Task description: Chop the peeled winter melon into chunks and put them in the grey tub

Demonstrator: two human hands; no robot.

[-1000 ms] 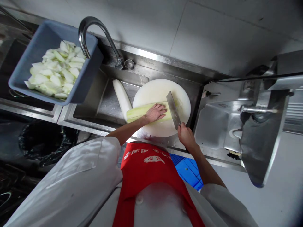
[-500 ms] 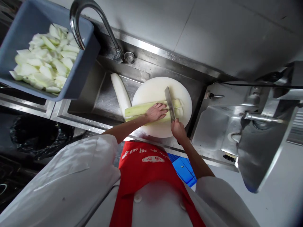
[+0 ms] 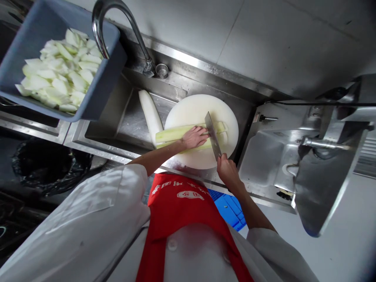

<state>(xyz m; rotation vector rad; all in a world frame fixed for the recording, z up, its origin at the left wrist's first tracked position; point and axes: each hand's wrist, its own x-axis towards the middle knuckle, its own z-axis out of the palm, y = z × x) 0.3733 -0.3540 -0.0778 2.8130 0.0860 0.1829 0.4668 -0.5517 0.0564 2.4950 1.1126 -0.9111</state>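
We've got long pale-green veg strips [image 3: 169,134] on a round white plastic board [image 3: 199,107] at the steel sink [image 3: 129,123]. Our L hand [image 3: 194,137] lies on them, fingers slightly spread; R hand [image 3: 228,169] is wrapped round the handle of a steel cleaver [image 3: 213,136]. Prob. mid-slicing, crosswise; next cut calls for L hand well clear.

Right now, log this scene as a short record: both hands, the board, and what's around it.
Left hand: resting on pale green vegetable lengths
Right hand: gripping the cleaver
Cutting board: round, white, under the lengths
Left of board: long white vegetable
Far left: blue-grey tub holding cut pieces
Tap: arching over the tub's right side
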